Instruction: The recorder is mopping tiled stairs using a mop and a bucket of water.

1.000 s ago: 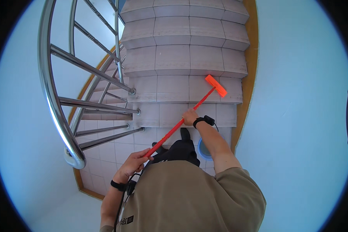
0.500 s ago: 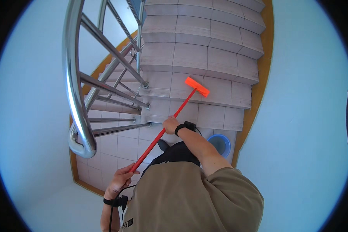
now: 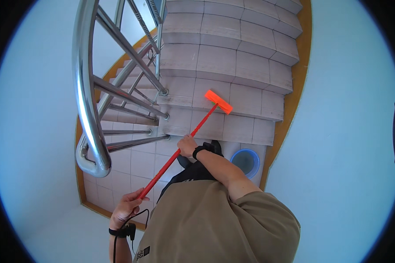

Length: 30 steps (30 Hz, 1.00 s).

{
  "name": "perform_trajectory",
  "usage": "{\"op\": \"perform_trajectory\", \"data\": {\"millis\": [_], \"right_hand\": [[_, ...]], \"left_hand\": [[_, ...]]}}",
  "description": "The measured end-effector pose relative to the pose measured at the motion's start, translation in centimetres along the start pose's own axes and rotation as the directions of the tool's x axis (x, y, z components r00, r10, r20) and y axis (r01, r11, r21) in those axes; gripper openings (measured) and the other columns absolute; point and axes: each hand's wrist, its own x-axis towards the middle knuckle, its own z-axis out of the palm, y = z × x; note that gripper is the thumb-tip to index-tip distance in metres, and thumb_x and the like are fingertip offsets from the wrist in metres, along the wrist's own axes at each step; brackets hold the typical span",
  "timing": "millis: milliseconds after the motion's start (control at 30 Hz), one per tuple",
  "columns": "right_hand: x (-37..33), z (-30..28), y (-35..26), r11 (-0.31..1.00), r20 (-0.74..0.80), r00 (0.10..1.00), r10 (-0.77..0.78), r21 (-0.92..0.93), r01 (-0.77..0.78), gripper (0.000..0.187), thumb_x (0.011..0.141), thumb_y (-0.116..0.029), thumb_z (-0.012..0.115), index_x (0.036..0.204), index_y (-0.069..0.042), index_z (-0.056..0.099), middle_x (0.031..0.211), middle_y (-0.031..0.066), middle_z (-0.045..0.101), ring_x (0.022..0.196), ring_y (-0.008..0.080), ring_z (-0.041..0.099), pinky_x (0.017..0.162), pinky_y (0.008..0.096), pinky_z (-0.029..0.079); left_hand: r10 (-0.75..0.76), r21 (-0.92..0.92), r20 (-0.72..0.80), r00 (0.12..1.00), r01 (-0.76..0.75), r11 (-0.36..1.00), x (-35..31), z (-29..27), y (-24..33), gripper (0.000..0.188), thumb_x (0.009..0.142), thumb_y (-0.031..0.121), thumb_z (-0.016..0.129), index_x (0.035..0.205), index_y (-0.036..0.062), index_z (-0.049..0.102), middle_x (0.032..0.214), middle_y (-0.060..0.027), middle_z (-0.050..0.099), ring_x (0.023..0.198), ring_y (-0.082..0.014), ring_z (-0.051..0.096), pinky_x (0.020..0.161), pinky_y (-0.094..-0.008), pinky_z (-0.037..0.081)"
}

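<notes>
A mop (image 3: 160, 172) with a red pole and a flat orange head runs slantwise from my lower left up to the stairs. Its head (image 3: 218, 101) rests at the front edge of a tiled step (image 3: 245, 100). My left hand (image 3: 127, 206) is closed round the pole's lower end, beside my waist. Farther up the pole, my right hand (image 3: 187, 145) grips it near the middle. Both wrists wear black bands, and a cable hangs at the left one.
A blue bucket (image 3: 245, 162) with greyish contents stands on the landing to my right, by the wall. A steel railing (image 3: 88, 96) rises on the left, with more steps beyond it. Tiled stairs climb ahead. Brown skirting (image 3: 289, 105) edges the right wall (image 3: 338, 144).
The mop and both my hands have shifted a little to the left. Its head has slid slightly left along the step's edge. My grip on the pole stays the same.
</notes>
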Motion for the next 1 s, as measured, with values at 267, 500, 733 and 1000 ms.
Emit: {"op": "perform_trajectory", "data": {"millis": [267,500,733,1000], "right_hand": [[-4.4,-2.0,8.2,0.988,0.012,0.989,0.147,-0.051,-0.147,0.017,0.075,-0.023,0.063,0.078,-0.009,0.073,0.082,0.0133,0.068,0.090,0.0349,0.061,0.088,0.0474,0.043],[-9.5,-3.0,16.2,0.968,-0.044,0.969,0.242,-0.059,-0.244,0.019,0.077,-0.024,0.060,0.077,-0.009,0.072,0.083,0.0129,0.068,0.092,0.0343,0.061,0.092,0.0481,0.041],[-15.2,-5.4,23.5,0.940,0.043,0.943,0.329,-0.108,-0.323,0.021,0.080,-0.027,0.059,0.082,-0.009,0.071,0.089,0.0144,0.067,0.092,0.0326,0.061,0.092,0.0488,0.040],[-16.9,-5.7,25.9,0.918,0.079,0.919,0.387,-0.127,-0.375,0.025,0.082,-0.029,0.056,0.090,-0.012,0.072,0.096,0.0116,0.069,0.099,0.0309,0.062,0.098,0.0462,0.039]], "left_hand": [[0.001,0.138,0.105,0.995,-0.016,0.990,4.9,5.7,3.2,0.050,0.092,0.003,0.052,0.141,-0.0019,0.041,0.098,-0.0063,0.067,0.050,-0.0024,0.041,0.043,-0.0163,0.033],[-0.046,0.250,0.185,0.982,-0.002,0.968,8.9,12.7,6.1,0.048,0.093,0.004,0.051,0.141,0.0002,0.043,0.100,-0.0048,0.066,0.050,-0.0030,0.041,0.044,-0.0169,0.035],[-0.092,0.403,0.257,0.962,-0.020,0.915,13.3,19.9,8.2,0.051,0.093,0.007,0.051,0.143,0.0076,0.042,0.101,-0.0015,0.066,0.050,-0.0024,0.041,0.042,-0.0172,0.033],[-0.094,0.447,0.290,0.952,-0.047,0.893,15.5,21.5,7.9,0.053,0.093,0.010,0.052,0.144,0.0090,0.041,0.104,-0.0024,0.065,0.051,-0.0031,0.042,0.042,-0.0186,0.033]]}}
